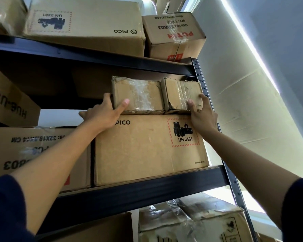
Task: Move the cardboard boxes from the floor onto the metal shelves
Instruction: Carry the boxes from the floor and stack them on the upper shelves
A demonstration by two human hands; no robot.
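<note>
Two small worn cardboard boxes sit side by side on top of a large PICO box point(147, 151) on the middle level of the black metal shelf point(147, 187). The wider, taped small box point(138, 94) is on the left, the narrower small box point(180, 93) on the right. My left hand point(101, 114) grips the left end of the wider box, thumb on its front. My right hand point(202, 116) holds the lower right corner of the narrower box, thumb on its front face.
The upper level carries an upside-down PICO box point(84, 27) and a red-lettered box point(175, 35). More boxes stand at the left point(38, 154) and on the level below point(191, 222). The shelf's right post point(215, 119) runs beside a white wall point(261, 102).
</note>
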